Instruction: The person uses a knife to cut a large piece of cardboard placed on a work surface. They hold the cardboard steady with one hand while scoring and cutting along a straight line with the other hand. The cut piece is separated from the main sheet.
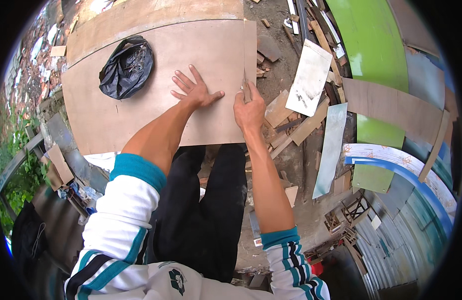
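Note:
A wide brown wood panel (191,122) lies flat in front of my body. My left hand (196,94) rests on it, palm down, with the fingers spread. At the panel's right side, my right hand (250,109) is closed round a thin-bladed hand tool (245,82), seen almost edge-on. Its blade points away from me, along a narrow straight line (244,45) that runs near the right edge to the far side. Fingers hide most of the tool's handle, so its exact kind is unclear. Left of my left hand sits a black plastic bag (126,67) with small thin metal-looking pieces inside.
Another board (156,11) adjoins the panel's far edge. To the right, wood offcuts (311,120) and a white board (309,77) litter the ground. Green sheets (371,40) and a curved white-blue strip (406,160) lie farther right. Rubble (43,45) covers the far left.

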### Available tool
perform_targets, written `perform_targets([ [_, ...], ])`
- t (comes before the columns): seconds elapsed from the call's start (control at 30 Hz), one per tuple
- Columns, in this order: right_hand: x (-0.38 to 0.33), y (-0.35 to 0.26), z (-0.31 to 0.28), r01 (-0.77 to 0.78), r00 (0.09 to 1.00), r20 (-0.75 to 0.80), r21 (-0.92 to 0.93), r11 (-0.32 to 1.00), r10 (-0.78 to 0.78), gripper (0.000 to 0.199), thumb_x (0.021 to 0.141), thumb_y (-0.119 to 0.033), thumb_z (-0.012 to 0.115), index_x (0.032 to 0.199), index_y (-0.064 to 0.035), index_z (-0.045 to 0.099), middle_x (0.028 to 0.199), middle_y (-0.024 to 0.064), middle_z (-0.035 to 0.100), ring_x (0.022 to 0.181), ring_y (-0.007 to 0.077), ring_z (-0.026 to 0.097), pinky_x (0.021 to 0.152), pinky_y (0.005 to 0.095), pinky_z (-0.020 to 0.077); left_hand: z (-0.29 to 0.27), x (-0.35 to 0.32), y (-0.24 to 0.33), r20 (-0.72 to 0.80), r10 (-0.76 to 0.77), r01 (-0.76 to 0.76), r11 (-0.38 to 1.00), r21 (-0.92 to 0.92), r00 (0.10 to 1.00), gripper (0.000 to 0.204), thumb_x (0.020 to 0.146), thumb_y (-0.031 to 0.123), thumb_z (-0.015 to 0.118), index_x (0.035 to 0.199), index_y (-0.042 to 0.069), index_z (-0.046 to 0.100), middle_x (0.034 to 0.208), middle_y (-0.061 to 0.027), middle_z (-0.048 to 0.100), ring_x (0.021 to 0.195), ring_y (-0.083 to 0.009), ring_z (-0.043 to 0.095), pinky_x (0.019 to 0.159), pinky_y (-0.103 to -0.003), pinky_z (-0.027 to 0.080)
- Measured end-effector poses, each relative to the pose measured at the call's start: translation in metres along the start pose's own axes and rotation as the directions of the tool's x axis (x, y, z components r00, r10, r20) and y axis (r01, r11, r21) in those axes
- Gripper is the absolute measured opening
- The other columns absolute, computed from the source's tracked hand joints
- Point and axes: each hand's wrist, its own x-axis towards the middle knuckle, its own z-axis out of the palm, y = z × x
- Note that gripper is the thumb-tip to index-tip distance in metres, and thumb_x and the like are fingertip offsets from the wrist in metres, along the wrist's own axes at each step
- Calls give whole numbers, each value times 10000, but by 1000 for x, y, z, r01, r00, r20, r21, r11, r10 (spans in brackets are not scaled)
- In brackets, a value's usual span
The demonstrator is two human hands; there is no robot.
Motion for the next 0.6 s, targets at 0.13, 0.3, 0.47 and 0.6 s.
perform_targets([
  [0.13,10,-6,-4,-47,998,39,27,999,46,509,890,-212,596,1339,28,583,1197,290,665,1081,439,664,952,452,512,-7,8,4,-28,6,-6,1000,5,1000,1542,674,786,731,1493,44,-343,1458,-456,-353,1380,-603,-327,1027,-811,-47],
  [0.3,-27,-21,-35,-60,996,72,64,996,56,487,918,-192,597,1351,28,574,1235,283,654,1121,418,657,963,426,505,-5,21,-2,-59,-21,22,999,23,998,1545,665,797,730,1496,63,-346,1469,-444,-351,1384,-596,-327,1033,-807,-50],
  [0.47,-133,-57,-106,-122,991,64,86,989,117,474,936,-151,611,1374,24,563,1245,266,661,1149,370,664,955,397,512,-4,18,3,-31,-3,3,1000,10,1000,1538,673,777,736,1494,62,-350,1465,-433,-372,1376,-576,-362,1034,-798,-86],
  [0.6,-156,-51,-119,-135,989,75,129,982,126,467,946,-144,622,1374,32,559,1232,266,668,1128,360,679,930,391,528,-3,19,3,-54,1,-1,1000,-5,999,1539,673,779,737,1492,64,-353,1464,-433,-374,1377,-568,-367,1034,-797,-88],
])
